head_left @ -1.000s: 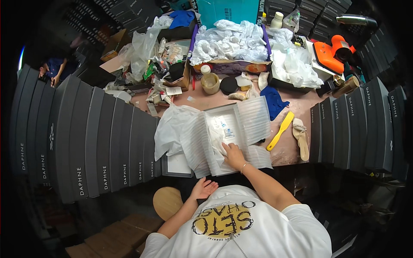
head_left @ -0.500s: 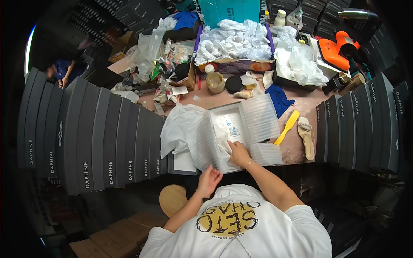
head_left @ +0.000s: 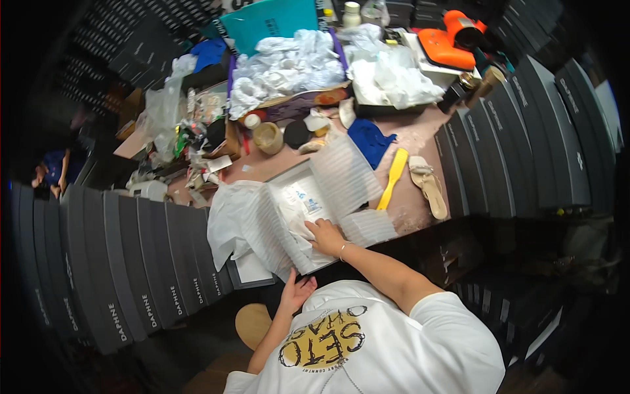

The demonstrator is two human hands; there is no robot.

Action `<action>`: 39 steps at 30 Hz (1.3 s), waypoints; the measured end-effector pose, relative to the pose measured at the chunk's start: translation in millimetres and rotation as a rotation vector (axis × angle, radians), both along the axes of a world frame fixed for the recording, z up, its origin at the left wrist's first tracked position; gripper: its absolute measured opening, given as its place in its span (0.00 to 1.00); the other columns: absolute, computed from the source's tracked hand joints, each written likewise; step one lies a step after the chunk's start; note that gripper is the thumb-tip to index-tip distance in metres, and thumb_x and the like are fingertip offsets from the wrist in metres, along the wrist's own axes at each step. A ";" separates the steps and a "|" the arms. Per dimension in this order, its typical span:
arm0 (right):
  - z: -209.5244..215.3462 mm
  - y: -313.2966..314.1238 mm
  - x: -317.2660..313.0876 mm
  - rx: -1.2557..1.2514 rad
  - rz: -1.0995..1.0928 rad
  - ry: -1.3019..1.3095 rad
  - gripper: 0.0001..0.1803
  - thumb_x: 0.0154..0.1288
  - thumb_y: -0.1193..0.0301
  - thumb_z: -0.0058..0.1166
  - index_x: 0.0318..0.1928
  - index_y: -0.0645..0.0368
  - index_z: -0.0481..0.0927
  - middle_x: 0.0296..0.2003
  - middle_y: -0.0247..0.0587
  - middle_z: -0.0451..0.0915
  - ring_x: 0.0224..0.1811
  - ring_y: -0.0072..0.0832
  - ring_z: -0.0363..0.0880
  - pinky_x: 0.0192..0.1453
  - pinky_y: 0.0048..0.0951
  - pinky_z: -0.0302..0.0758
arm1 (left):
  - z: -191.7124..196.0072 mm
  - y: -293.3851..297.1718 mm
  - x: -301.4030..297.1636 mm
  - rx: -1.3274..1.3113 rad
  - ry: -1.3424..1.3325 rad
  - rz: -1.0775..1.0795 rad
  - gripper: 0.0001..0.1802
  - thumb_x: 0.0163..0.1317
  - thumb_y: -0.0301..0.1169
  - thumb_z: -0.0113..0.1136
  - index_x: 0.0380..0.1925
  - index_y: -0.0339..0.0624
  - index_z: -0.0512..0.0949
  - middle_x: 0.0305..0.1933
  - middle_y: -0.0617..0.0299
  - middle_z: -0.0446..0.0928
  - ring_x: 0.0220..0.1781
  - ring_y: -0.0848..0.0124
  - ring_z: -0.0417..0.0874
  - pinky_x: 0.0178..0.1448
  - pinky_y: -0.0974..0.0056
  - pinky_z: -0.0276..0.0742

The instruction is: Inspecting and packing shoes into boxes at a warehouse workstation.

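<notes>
An open white shoe box (head_left: 296, 182) lined with striped tissue paper (head_left: 344, 177) lies on the brown table in front of me. A white-wrapped item (head_left: 298, 207) rests inside it. My right hand (head_left: 325, 238) presses flat on the wrapping at the box's near edge, fingers spread. My left hand (head_left: 296, 295) hovers below the table edge near my chest, fingers apart and holding nothing. A white plastic bag (head_left: 230, 220) lies left of the box.
A yellow shoehorn (head_left: 392, 178) and a beige sandal (head_left: 428, 186) lie right of the box, with a blue cloth (head_left: 369, 140) behind. Rows of dark boxes (head_left: 125, 269) stand left and right. Plastic bags, a tape roll (head_left: 268, 138) and an orange tool (head_left: 451, 39) crowd the back.
My right hand has slid slightly lower on the wrapped item. My left hand has risen a little toward the table edge. The view has shifted as my head moved.
</notes>
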State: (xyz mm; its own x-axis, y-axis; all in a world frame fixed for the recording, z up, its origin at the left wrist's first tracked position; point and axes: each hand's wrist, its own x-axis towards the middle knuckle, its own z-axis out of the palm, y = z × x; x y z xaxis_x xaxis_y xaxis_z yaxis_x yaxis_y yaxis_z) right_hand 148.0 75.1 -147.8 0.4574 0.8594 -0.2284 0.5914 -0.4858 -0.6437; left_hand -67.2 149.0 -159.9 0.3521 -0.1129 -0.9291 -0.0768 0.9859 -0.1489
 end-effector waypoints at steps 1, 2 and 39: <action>-2.4 -1.7 -3.2 0.009 -0.019 -0.006 0.33 0.53 0.64 0.62 0.61 0.49 0.67 0.48 0.46 0.71 0.51 0.45 0.70 0.51 0.48 0.71 | 0.7 2.1 0.6 -0.058 -0.183 0.002 0.27 0.58 0.45 0.66 0.48 0.38 0.69 0.37 0.54 0.70 0.39 0.61 0.74 0.46 0.58 0.75; -3.3 -0.8 -2.5 0.021 -0.026 -0.014 0.33 0.53 0.64 0.62 0.61 0.49 0.67 0.47 0.45 0.71 0.51 0.44 0.70 0.50 0.48 0.71 | -1.9 3.4 7.1 0.034 -0.122 -0.058 0.22 0.59 0.44 0.64 0.42 0.39 0.71 0.33 0.56 0.70 0.35 0.63 0.73 0.43 0.60 0.73; -13.9 -252.2 214.7 -0.055 -0.596 -0.206 0.46 0.52 0.79 0.51 0.72 0.47 0.50 0.60 0.54 0.67 0.58 0.54 0.69 0.61 0.42 0.69 | 76.0 47.4 191.6 2.188 -0.150 -1.877 0.19 0.51 0.33 0.62 0.44 0.42 0.77 0.46 0.54 0.76 0.55 0.58 0.73 0.68 0.45 0.57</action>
State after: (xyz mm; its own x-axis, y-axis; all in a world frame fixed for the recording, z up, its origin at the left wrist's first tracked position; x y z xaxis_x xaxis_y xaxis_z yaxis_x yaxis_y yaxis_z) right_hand 362.7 -177.1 -161.6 0.8932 0.4330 -0.1214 0.3179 -0.7989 -0.5106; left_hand 124.4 196.3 -83.9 0.9607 0.1395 -0.2398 0.2191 -0.9117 0.3475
